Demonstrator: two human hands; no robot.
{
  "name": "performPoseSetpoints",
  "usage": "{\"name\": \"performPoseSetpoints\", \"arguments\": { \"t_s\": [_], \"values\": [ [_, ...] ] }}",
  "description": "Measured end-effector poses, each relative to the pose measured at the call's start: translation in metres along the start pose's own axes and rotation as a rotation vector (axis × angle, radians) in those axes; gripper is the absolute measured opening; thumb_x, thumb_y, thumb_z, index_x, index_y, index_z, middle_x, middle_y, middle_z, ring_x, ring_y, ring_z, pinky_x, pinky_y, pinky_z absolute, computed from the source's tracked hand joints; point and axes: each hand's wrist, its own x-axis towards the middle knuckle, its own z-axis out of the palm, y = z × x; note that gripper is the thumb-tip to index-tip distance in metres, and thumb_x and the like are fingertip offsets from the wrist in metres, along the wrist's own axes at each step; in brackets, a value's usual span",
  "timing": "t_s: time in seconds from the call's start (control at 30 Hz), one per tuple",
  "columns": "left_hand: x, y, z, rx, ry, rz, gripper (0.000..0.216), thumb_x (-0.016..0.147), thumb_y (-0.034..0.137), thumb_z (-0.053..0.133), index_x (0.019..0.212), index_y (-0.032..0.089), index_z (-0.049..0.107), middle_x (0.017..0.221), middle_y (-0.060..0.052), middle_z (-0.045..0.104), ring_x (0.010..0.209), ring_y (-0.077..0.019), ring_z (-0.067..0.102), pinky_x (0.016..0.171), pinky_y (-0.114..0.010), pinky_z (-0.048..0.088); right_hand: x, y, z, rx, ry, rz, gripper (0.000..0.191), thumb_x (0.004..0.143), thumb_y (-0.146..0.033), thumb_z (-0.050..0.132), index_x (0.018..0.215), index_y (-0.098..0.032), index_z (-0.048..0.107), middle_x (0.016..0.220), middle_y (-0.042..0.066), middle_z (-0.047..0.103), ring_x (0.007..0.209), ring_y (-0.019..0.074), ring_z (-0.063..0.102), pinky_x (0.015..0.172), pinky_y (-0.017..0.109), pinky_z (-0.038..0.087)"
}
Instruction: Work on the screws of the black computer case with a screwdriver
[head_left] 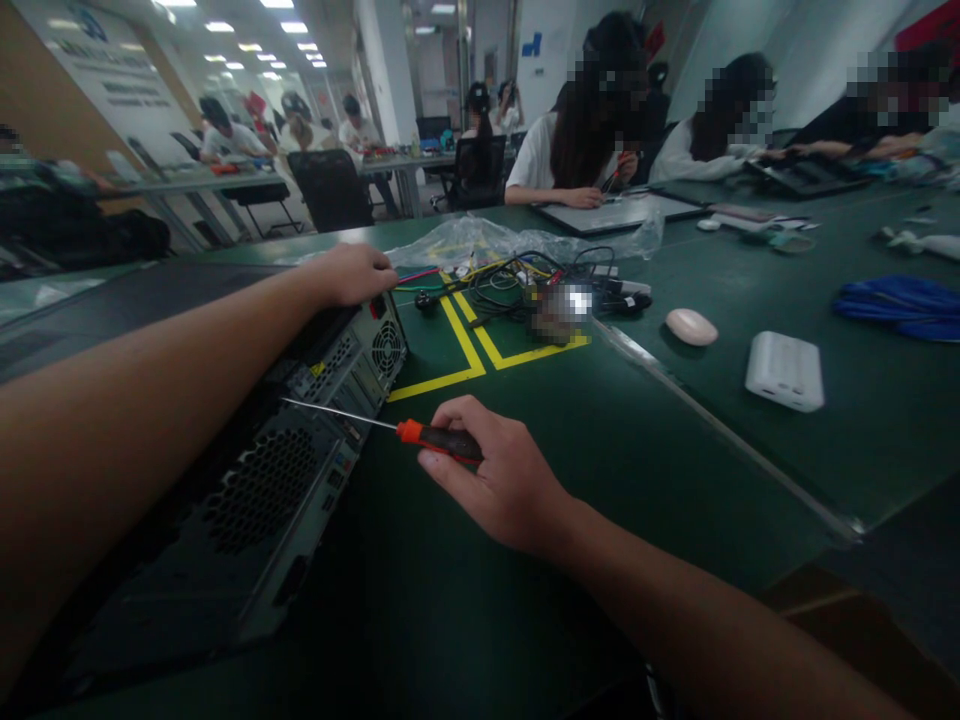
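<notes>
A dark computer case (247, 600) lies at the left on the green table, its rear panel with vents and ports turned toward the right. My right hand (499, 470) is closed around the orange and black handle of a screwdriver (442, 440). Its long thin shaft points left, and the tip is at the rear panel, near the expansion slots; whether it sits on a screw is too small to tell. My left arm reaches across the case. My left hand (349, 273) rests on the far top edge with its fingers bent over the corner, gripping it.
Beyond the case lie tangled cables (517, 285) and clear plastic film (480, 240). Yellow tape (472, 360) marks the table. To the right are a pink oval object (691, 327), a white box (784, 370) and a blue bundle (900, 305). Several people work across the table.
</notes>
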Motion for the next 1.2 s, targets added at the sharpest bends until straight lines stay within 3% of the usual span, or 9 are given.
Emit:
{"name": "performPoseSetpoints", "arguments": {
  "t_s": [0.33,0.47,0.57,0.77,1.2],
  "values": [
    [-0.0011,0.0031,-0.0019,-0.04,-0.017,-0.016,0.082,0.1,0.059,0.039,0.156,0.019,0.084,0.141,-0.018,0.085,0.132,-0.0421,0.074,0.116,-0.051,0.056,0.0022,-0.0029,0.0016,-0.012,-0.102,0.04,0.024,0.119,-0.044,0.065,0.108,-0.024,0.073,0.096,0.001,0.073,0.084,0.0189,0.063,0.079,0.033,0.041],
    [-0.0003,0.0021,-0.0016,-0.032,-0.014,-0.019,0.082,0.1,0.061,0.04,0.156,0.021,0.084,0.143,-0.017,0.086,0.134,-0.0419,0.074,0.115,-0.049,0.057,0.0003,-0.0026,0.0024,0.016,-0.119,0.063,0.027,0.109,-0.047,0.079,0.123,-0.027,0.067,0.096,-0.001,0.072,0.08,0.019,0.063,0.079,0.033,0.042],
    [0.0005,0.0008,-0.0011,-0.025,-0.016,-0.024,0.083,0.1,0.062,0.039,0.157,0.021,0.083,0.143,-0.017,0.085,0.133,-0.0407,0.074,0.114,-0.046,0.057,-0.0005,-0.0011,0.0017,-0.02,-0.104,0.062,0.032,0.102,-0.04,0.083,0.123,-0.029,0.062,0.094,-0.003,0.071,0.077,0.0188,0.062,0.076,0.033,0.041],
    [-0.0013,0.0014,-0.0013,-0.005,-0.012,-0.009,0.085,0.102,0.061,0.034,0.154,0.017,0.084,0.141,-0.019,0.085,0.13,-0.0392,0.076,0.113,-0.046,0.057,-0.0006,0.0006,0.0017,-0.029,-0.094,0.015,0.018,0.103,-0.028,0.072,0.116,-0.029,0.059,0.088,-0.004,0.067,0.075,0.0186,0.061,0.075,0.033,0.039],
    [-0.0012,0.0025,-0.0019,-0.029,0.003,-0.031,0.077,0.1,0.062,0.044,0.151,0.024,0.087,0.136,-0.015,0.088,0.131,-0.0399,0.078,0.112,-0.047,0.058,0.0007,0.0012,0.0019,-0.033,-0.088,0.005,0.015,0.104,-0.031,0.071,0.115,-0.028,0.061,0.089,-0.004,0.067,0.074,0.018,0.058,0.074,0.033,0.038]
  ]
}}
